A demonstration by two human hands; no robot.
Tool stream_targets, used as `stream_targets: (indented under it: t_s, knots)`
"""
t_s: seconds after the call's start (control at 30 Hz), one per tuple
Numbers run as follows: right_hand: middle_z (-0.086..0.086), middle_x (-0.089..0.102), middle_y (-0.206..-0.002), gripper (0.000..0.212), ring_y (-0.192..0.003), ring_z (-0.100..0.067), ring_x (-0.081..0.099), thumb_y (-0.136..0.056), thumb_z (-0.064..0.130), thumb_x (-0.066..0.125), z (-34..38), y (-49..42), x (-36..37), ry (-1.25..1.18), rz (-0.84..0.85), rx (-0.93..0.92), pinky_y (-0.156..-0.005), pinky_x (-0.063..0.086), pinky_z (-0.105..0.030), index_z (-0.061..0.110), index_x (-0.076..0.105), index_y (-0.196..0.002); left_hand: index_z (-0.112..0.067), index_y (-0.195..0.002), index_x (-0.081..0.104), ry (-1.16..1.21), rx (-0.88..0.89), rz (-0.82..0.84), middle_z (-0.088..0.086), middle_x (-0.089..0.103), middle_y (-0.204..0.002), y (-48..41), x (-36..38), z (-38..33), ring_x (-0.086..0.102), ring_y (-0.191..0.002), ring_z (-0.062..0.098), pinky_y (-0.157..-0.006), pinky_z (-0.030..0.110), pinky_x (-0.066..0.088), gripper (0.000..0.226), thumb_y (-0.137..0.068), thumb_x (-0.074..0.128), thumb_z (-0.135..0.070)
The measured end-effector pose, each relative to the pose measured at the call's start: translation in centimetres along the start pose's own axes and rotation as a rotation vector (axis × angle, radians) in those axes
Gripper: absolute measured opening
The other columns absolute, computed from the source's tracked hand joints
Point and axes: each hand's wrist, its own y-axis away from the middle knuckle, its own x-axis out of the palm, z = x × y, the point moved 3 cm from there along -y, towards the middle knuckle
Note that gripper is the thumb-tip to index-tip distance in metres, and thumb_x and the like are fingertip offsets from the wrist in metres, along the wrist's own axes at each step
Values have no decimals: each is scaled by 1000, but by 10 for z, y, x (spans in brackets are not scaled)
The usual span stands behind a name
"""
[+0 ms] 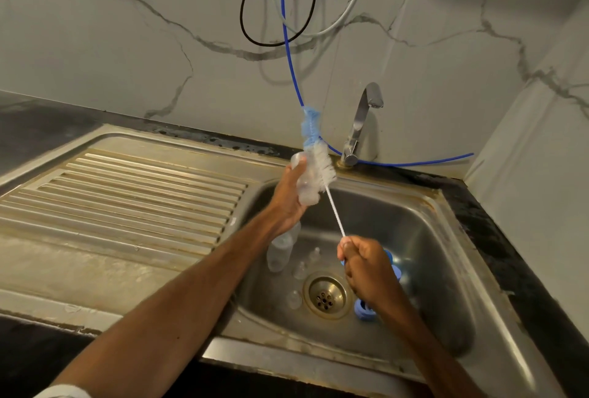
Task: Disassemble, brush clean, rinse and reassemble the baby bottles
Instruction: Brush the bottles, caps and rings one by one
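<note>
The left forearm (165,311) reaches over the sink (414,238). The left grip (288,196) clasps a clear bottle (304,184) above the basin. The right grip (366,267) pinches the brush (323,165) by its wire handle, bristles beside that bottle. A second bottle (280,251), teats (299,270) and a blue ring (365,310) lie in the basin.

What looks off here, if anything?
Bottle brush sits beside the bottle in the left hand, apparently not inside it. Brownish staining marks the sink rim by the tap. Nothing spilled or broken.

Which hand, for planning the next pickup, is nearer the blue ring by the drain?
Right. The right hand, gripping the brush, is above the blue ring; the left hand holds a bottle farther up-left.
</note>
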Motion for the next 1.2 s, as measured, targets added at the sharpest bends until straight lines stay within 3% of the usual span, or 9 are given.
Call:
stream_targets:
  t_s: [0.1,0.2,0.27,0.4,0.57,0.7,0.8,1.03,1.2]
  knots:
    - [11,41,-45,41,-40,-2,33,-104,14,44,3,-3,-1,-15,-14,9,-43,27,-19,19,53,-65,-7,-148,44,-28,-18,19,9,67,-97,1,5,4,60,-65,11,-51,22,48,57,-105,51,-43]
    - [9,40,-44,40,-39,-3,35,-105,16,41,-1,19,-1,44,78,20,-44,29,-21,15,53,-66,-9,-143,54,40,20,6,16,67,-122,-6,-7,-4,69,-97,25,-75,36,60,53,-106,45,-47]
    - [10,40,-43,40,-39,-3,35,-105,15,42,-2,17,-1,66,71,11,-45,29,-22,15,54,-66,-10,-141,56,44,27,2,15,68,-125,-7,-10,-6,69,-105,27,-87,42,59,51,-107,44,-46]
    - [11,40,-43,39,-41,-5,33,-104,15,44,-1,-10,-4,-6,-53,39,-44,27,-19,18,55,-67,-11,-129,62,-21,-38,-20,13,70,-115,0,5,4,71,-93,23,-77,37,60,41,-106,47,-43]
    - [9,40,-47,40,-41,-4,34,-104,12,41,-3,18,-3,31,95,29,-44,29,-22,17,52,-65,-1,-142,54,207,-45,-55,14,72,-109,-5,-13,-3,72,-90,24,-72,39,60,45,-110,37,-28]
    - [10,41,-46,42,-41,-3,34,-104,15,43,1,3,-2,13,34,23,-44,29,-20,21,55,-64,-8,-142,54,117,-38,-48,15,68,-123,0,-1,-2,71,-97,24,-76,38,58,52,-107,43,-44]
    - [8,39,-47,41,-38,-2,31,-105,16,42,3,-3,0,-73,15,79,-38,25,-17,19,54,-66,-9,-143,54,44,-49,-44,12,68,-114,3,8,3,69,-85,19,-66,30,57,58,-100,55,-48]
    - [7,37,-47,40,-38,-3,31,-106,16,40,4,14,1,-32,116,71,-39,27,-19,13,52,-68,-10,-144,54,147,-30,-38,13,69,-124,-4,-8,-6,67,-110,27,-87,41,57,55,-104,49,-47]
    - [6,36,-47,37,-36,-3,29,-107,14,39,12,6,3,-129,87,109,-35,24,-16,11,51,-72,-5,-143,53,159,-48,-38,14,70,-117,-5,0,-1,70,-92,22,-75,34,57,60,-103,48,-50]
